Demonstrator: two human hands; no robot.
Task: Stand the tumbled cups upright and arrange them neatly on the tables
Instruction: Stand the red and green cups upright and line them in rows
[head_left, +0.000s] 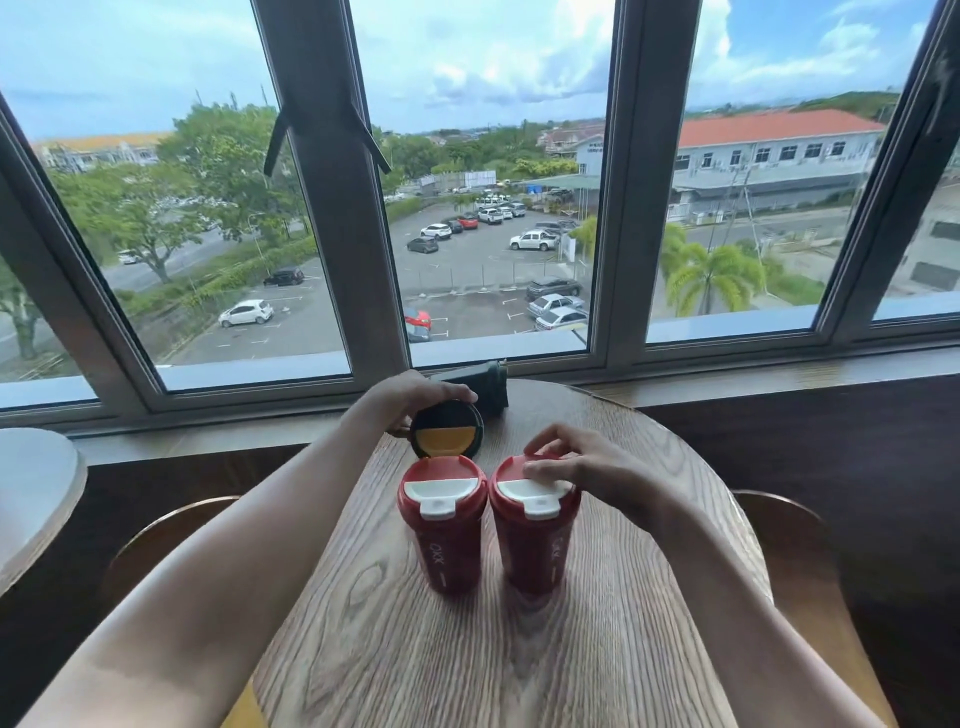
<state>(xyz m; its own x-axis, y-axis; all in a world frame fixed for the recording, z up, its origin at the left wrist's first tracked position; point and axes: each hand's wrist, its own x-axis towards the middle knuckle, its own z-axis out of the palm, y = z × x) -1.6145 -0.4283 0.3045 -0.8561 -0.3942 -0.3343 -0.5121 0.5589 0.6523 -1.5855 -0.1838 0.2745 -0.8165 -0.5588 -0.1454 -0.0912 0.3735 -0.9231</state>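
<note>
Two red cups with white-flapped lids stand upright side by side on the round wooden table (395, 649): the left red cup (442, 525) and the right red cup (535, 530). My right hand (587, 467) rests its fingers on the right cup's lid rim. Behind the left red cup stands a dark green cup with a yellow lid flap (448, 429); my left hand (410, 397) grips its top rim. A second dark green cup (478, 387) lies on its side at the table's far edge by the window.
A wooden sill (779, 374) and dark window frames (337, 208) run right behind the table. Wooden chair backs stand at the left (156, 540) and right (795, 551). Part of a white round table (31, 493) shows at the far left.
</note>
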